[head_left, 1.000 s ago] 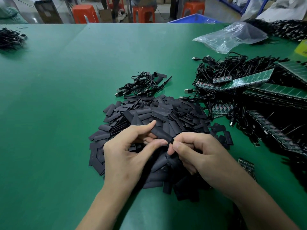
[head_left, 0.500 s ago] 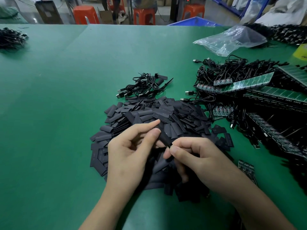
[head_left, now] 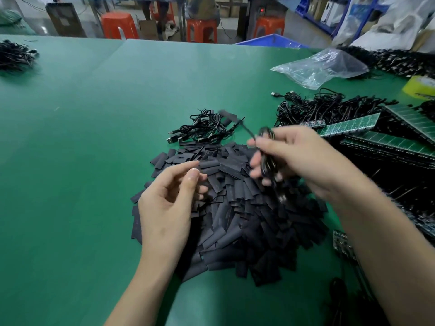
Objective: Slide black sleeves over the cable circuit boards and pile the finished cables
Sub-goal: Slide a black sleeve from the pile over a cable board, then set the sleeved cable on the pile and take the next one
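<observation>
A heap of flat black sleeves (head_left: 235, 208) covers the green table (head_left: 94, 137) in front of me. My right hand (head_left: 294, 158) is raised above the heap's far side and grips a coiled black cable (head_left: 267, 158), blurred by motion, whose sleeved end (head_left: 244, 128) points toward the small pile of finished cables (head_left: 207, 128). My left hand (head_left: 169, 198) hovers over the heap's left edge with loosely curled fingers and holds nothing.
Strips of green circuit boards (head_left: 348, 124) with tangled black cables (head_left: 329, 107) fill the right side. A clear plastic bag (head_left: 322, 67) and a yellow tape roll (head_left: 421, 87) lie at the far right. Another cable bundle (head_left: 16, 55) sits far left.
Both hands were pinching a sleeve together low over the heap. Now the left hand has let go, and the right hand has lifted the sleeved cable up and away toward the finished pile.
</observation>
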The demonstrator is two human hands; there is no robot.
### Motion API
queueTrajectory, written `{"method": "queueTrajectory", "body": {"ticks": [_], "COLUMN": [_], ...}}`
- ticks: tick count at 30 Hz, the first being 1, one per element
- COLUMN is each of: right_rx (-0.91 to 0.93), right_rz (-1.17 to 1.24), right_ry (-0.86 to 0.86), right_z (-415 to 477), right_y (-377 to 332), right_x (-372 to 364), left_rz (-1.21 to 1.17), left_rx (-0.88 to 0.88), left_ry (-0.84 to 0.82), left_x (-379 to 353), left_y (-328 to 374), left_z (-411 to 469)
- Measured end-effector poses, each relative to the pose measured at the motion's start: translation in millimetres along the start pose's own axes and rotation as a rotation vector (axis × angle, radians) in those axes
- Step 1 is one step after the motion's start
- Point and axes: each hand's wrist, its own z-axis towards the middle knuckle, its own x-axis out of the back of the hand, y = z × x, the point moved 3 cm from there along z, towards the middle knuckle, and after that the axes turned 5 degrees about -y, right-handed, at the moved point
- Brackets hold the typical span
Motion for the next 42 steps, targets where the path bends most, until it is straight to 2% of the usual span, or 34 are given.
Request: {"method": "queueTrajectory", "body": {"ticks": [5,8,11,15,17,24,27,32,36,38,40,42], "right_rx": [-0.049,-0.076,-0.113,0.010,0.001,-0.392,-0.407,-0.351,-0.237,-0.174,-0.105,-0.053], "right_rz": [-0.044,-0.202,-0.432,-0.629,-0.776,-1.235,-1.300,-1.176,-0.811,-0.543,-0.247,-0.048], "right_ry": [0.124,0.144,0.121,0.055,0.015,-0.043,0.000,0.105,0.226,0.250,0.201,0.158], "right_z": [103.6,145.9,151.5,85.6,30.5,-95.3,-112.2,-121.9,-137.0,-141.9,-140.9,-137.3], "right_y": [-29.1,-37.6,-37.7,-22.2,-2.7,75.9,94.6,96.1,95.4,92.8,87.9,84.6], "right_x": [2.4,-4.1,-6.5,15.7,35.6,68.5,70.7,76.2,84.2,81.6,69.4,55.7], "left_rz": [0.097,0.123,0.137,0.108,0.098,0.198,0.296,0.377,0.472,0.476,0.475,0.427], "left_rx": [-0.039,-0.040,-0.037,-0.061,-0.071,-0.161,-0.220,-0.296,-0.367,-0.297,-0.173,-0.040], "left_ry": [-0.023,-0.055,-0.084,-0.119,-0.142,-0.281,-0.310,-0.366,-0.453,-0.537,-0.628,-0.682], "left_x": [5.9,4.8,2.9,1.1,-0.9,-18.1,-26.6,-46.0,-63.5,-74.5,-85.6,-93.8], "left_y": [-1.3,-5.9,-9.5,-9.2,-9.0,-6.1,-5.1,2.1,15.5,16.8,12.2,6.5], "left_z": [1.5,1.4,0.5,0.7,0.0,-13.2,-22.5,-36.9,-49.9,-59.8,-70.8,-78.9]}}
